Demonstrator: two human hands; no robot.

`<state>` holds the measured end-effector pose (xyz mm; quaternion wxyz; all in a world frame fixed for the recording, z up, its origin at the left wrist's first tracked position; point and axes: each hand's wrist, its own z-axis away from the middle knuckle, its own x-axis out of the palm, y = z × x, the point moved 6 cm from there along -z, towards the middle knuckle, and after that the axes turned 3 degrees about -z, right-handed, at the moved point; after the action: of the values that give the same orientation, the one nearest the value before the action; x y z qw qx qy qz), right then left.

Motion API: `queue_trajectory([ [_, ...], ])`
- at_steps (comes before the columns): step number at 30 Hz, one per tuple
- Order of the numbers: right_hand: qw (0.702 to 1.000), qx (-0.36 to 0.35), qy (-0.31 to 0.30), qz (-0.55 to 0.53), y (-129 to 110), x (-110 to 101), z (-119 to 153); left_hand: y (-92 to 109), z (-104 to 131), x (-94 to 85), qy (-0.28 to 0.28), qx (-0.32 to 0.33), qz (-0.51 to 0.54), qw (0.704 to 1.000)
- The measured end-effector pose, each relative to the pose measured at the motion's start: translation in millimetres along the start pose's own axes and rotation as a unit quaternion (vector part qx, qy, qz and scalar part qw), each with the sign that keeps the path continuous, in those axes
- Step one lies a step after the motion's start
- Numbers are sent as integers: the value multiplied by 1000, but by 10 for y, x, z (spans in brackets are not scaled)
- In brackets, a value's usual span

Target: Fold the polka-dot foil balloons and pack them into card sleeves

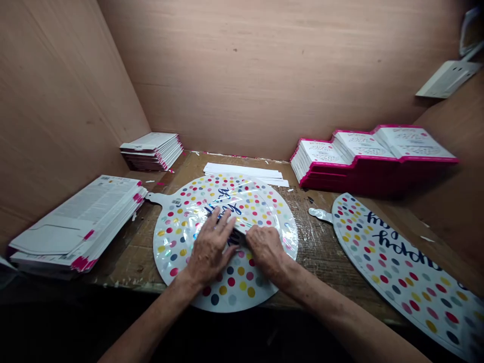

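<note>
A round white foil balloon [174,247] with coloured dots and dark lettering lies flat on the cardboard-covered table, its tail pointing left. Fingers spread, my left hand [212,247] rests on the middle of it. Just to the right, my right hand [264,247] is closed over the balloon's centre, at a dark, thin thing between the two hands that I cannot make out. Shiny clear film seems to lie over the balloon's upper part.
More dotted balloons [408,282] lie at the right. White strips [245,172] lie behind the round balloon. Printed card stacks stand at left [83,217] and back left [151,146]. Stepped pink-edged stacks [363,151] stand back right. Wooden walls [264,75] enclose the table [310,257].
</note>
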<state>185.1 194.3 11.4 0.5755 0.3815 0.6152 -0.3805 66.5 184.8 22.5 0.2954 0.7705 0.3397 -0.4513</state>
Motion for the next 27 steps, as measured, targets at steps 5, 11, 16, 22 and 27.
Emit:
queue_trajectory([
  [5, 969, -165, 10, -182, -459, -326, 533, -21, 433, -82, 45, 12, 103, 994],
  [11, 953, -231, 49, -192, -139, -214, 655, -508, 805, -284, 100, -22, 190, 976],
  [16, 967, -78, 60, -233, 12, 45, 249, -640, 918, -292, 88, -168, 151, 970],
  [22, 977, 100, 52, -180, -2, 11, -343, -803, 994, -186, 93, -373, 189, 904],
  [27, 985, 142, 7, -97, -144, -61, -484, -850, 1008, -166, 84, -430, 199, 876],
])
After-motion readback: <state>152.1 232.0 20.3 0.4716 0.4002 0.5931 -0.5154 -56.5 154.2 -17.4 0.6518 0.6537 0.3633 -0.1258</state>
